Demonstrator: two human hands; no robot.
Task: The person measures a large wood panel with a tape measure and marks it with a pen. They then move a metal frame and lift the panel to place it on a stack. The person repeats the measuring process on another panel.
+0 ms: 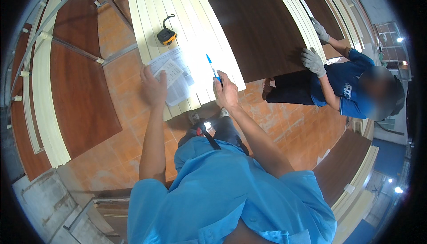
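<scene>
My right hand is closed round a blue-and-white pen, whose blue end points up and away from me. My left hand is slightly blurred at the left edge of some printed papers. Its thumb and fingers are apart, the thumb touching a small white printed slip on top of the sheets. The papers lie on a stack of pale cream strips. Beyond them on the strips sits a black-and-yellow tape measure with a black strap.
To the right, a co-worker in dark blue with grey gloves holds the edge of a dark brown panel. Reddish-brown panels and a metal rack stand left. Orange tiles cover the floor. More boards lie at lower right.
</scene>
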